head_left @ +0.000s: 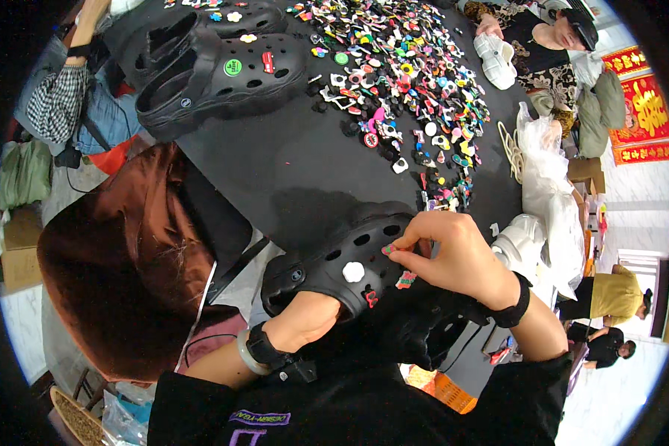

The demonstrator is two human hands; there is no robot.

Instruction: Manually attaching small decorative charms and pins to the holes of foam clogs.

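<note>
A black foam clog (316, 271) with round holes is held over the near side of the table. My left hand (310, 320) reaches into its opening, the fingers hidden inside, and holds it from within. On its upper sit a white flower-shaped charm (353, 272), a red charm (371, 299) and a pink-and-green charm (406, 279). My right hand (457, 256) is at the toe end, thumb and forefinger pinched on a tiny shoe charm (388, 250) with green and pink on it, close above the holes.
Loose colourful charms (424, 97) are heaped across the black table (275, 175). Further black clogs (230, 82) with charms stand at the far left. Clear plastic bags (546, 186) line the right side. Across the table a person holds a white clog (496, 61). Brown cloth (119, 260) hangs at left.
</note>
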